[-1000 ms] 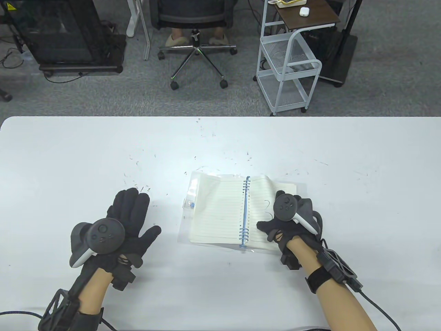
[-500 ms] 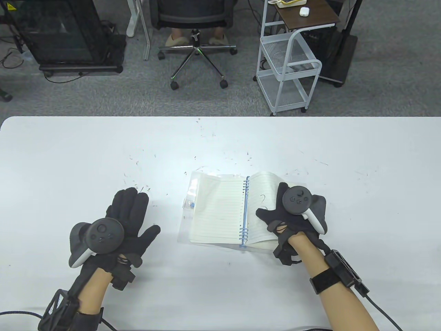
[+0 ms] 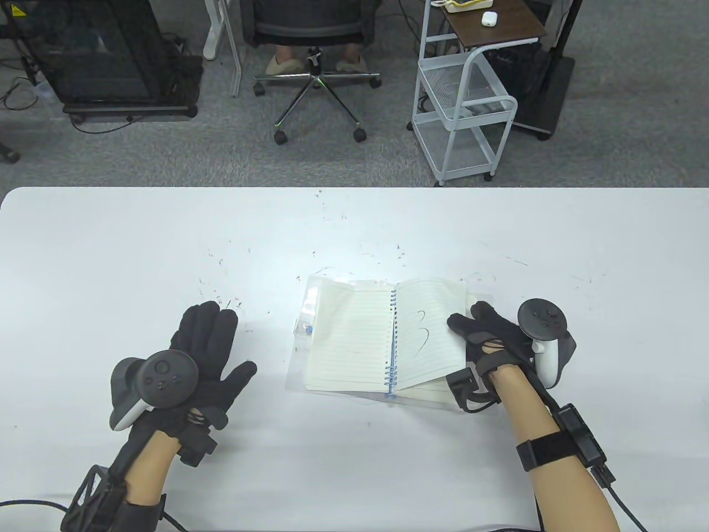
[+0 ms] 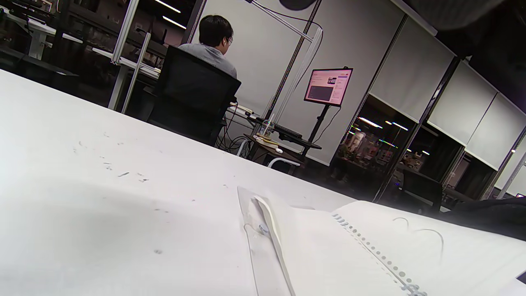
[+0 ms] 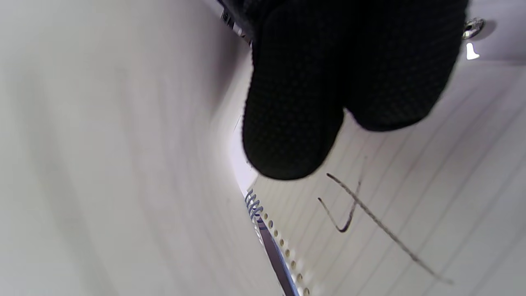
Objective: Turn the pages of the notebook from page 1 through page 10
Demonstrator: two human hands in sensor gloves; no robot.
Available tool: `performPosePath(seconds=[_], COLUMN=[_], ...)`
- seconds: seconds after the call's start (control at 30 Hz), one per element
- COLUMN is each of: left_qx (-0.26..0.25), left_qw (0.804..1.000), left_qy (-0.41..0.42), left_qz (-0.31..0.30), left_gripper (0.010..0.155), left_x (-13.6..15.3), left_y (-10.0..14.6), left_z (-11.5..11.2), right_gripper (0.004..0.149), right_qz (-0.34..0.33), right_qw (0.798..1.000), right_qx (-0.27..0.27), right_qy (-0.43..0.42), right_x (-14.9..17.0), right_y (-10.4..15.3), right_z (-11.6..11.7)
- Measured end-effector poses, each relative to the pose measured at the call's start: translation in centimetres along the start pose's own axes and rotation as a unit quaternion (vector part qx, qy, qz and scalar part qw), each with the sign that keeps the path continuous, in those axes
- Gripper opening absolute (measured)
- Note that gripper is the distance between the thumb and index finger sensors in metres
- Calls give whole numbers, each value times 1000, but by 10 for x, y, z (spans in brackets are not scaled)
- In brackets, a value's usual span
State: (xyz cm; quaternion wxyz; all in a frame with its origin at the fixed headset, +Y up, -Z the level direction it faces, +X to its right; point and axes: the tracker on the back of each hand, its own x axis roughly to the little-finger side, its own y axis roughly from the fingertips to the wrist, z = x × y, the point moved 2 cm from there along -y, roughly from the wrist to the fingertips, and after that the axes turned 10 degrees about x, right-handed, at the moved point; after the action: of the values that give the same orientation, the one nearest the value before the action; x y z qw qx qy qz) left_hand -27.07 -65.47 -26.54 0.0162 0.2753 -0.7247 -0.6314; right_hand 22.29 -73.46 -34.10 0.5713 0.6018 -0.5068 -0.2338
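The white counter (image 3: 166, 249) carries the notebook (image 3: 382, 338), which lies open a little right of the middle, spiral (image 3: 393, 343) running away from the person, on top of a clear plastic sleeve (image 3: 302, 332). The left hand (image 3: 205, 349) rests flat on the counter well apart from the notebook, palm down, its fingers laid together and the thumb out to the side, holding nothing. The right hand (image 3: 487, 338) is at the outer edge of the right-hand page (image 3: 429, 332), palm turned up; the page sits lifted and tilted off the stack beneath it, and the fingers (image 3: 460, 324) seem to pinch or prop its edge, though I cannot tell exactly how they close.

To turn it well, I would say only one sheet should be caught, then carried over the spiral in a gentle arc so the holes do not tear; the idle left hand could steady the left page.

A handwritten "3" (image 3: 422, 328) shows on the lifted page, and the right wrist view shows a "4" (image 5: 361, 213) on the sheet under it, so the task looks early.
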Motion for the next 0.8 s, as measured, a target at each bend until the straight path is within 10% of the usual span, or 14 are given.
performPosePath(seconds=[0.4,0.8], left_qx=[-8,-14], left_qw=[1000,1000], left_qy=[1,3], left_qz=[-7,-13], left_gripper=[88,88], left_x=[0,-1], left_y=[1,3], left_z=[4,6], right_gripper=[57,58], right_qz=[-62,-114], right_qw=[998,988], right_qx=[8,-45], right_qy=[-18,95], right_x=[-42,-98], right_y=[9,12], right_z=[26,113])
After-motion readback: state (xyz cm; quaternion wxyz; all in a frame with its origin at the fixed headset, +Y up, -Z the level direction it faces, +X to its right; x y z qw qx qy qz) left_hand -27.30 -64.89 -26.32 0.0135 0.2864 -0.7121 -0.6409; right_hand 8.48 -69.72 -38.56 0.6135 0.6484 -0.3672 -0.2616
